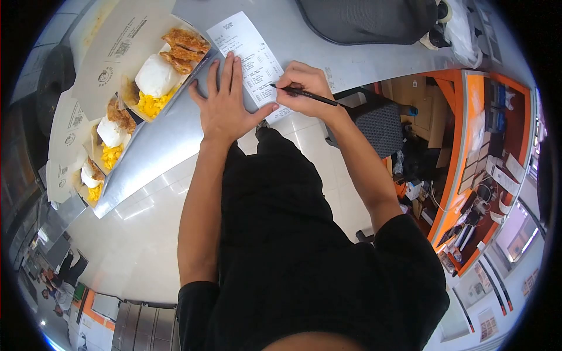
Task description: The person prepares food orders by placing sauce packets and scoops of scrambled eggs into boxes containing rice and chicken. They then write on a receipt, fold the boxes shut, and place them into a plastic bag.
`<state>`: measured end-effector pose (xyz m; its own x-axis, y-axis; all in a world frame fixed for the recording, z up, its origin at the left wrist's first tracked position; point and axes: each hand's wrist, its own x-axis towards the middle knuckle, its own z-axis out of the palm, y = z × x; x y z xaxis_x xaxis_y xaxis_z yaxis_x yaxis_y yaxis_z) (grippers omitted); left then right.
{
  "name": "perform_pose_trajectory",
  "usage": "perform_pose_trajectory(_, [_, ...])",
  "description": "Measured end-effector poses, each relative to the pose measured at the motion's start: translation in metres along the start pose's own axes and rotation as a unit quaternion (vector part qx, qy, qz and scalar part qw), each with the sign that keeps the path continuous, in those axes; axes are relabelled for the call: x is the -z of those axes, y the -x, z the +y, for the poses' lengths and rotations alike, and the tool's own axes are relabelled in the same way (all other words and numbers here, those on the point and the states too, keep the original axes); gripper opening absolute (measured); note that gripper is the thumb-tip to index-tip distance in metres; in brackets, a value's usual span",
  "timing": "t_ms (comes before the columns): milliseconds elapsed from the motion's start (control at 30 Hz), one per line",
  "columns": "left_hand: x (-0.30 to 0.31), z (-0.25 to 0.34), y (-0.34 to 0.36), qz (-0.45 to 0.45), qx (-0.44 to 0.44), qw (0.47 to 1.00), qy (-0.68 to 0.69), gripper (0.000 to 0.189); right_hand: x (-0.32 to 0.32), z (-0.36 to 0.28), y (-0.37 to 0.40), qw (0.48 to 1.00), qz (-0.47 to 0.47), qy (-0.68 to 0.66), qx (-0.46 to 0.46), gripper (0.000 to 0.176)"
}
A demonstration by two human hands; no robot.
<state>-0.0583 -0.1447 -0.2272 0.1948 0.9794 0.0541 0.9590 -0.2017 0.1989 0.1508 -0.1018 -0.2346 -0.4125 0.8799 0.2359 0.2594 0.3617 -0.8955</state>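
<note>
Watching the feed, I have the right grip (301, 88) clenched around a slim black pen (319, 99), nib down on the long white printed paper receipt (249, 50). The left grip (225, 102) is released, palm flat and fingers spread, pinning the receipt's near half to the grey brushed-metal bench (175, 137).

I read the step as marking or ticking lines on the slip, somewhere in its lower part, right by the left thumb. The next stroke, as I judge it, calls for the flat hand to stop the thin paper sliding on that slick metal. It also calls for light nib pressure, since there's nothing soft beneath.

Now orientation. The receipt's long axis runs away from the person's body, slanting off to their left. Its far end lies just beside the nearest open cardboard meal box (161, 73) of white rice, fried chicken and yellow egg. Its near end sits at the bench edge, under both hands. The pen lies almost across that axis, tip pointing toward the left grip and barrel trailing out to the right past the knuckles.
</note>
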Motion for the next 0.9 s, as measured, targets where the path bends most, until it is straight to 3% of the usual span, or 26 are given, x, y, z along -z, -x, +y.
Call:
perform_pose_trajectory(133, [0.000,0.000,0.000,0.001,0.000,1.000,-0.003,0.120,-0.001,-0.001,0.001,1.000,-0.003,0.004,-0.002,0.013])
perform_pose_trajectory(200, [0.002,0.001,-0.001,-0.004,0.004,1.000,-0.003,0.120,-0.004,0.000,0.003,0.993,0.109,-0.025,-0.043,0.013])
perform_pose_trajectory(300, [0.003,0.001,0.000,0.000,0.006,1.000,0.000,0.119,-0.002,0.009,0.001,0.983,0.136,-0.075,-0.098,0.013])
perform_pose_trajectory(400, [0.001,0.001,0.000,-0.001,0.007,1.000,0.005,0.119,-0.006,0.007,-0.012,0.985,0.122,-0.117,-0.033,0.014])
perform_pose_trajectory(600, [0.002,0.001,0.000,-0.008,0.005,1.000,0.001,0.119,-0.007,0.003,-0.026,0.998,0.012,-0.044,-0.037,0.013])
perform_pose_trajectory(900, [0.003,0.001,-0.001,-0.011,0.009,1.000,0.002,0.118,-0.008,0.005,-0.027,0.999,0.019,-0.025,-0.015,0.012])
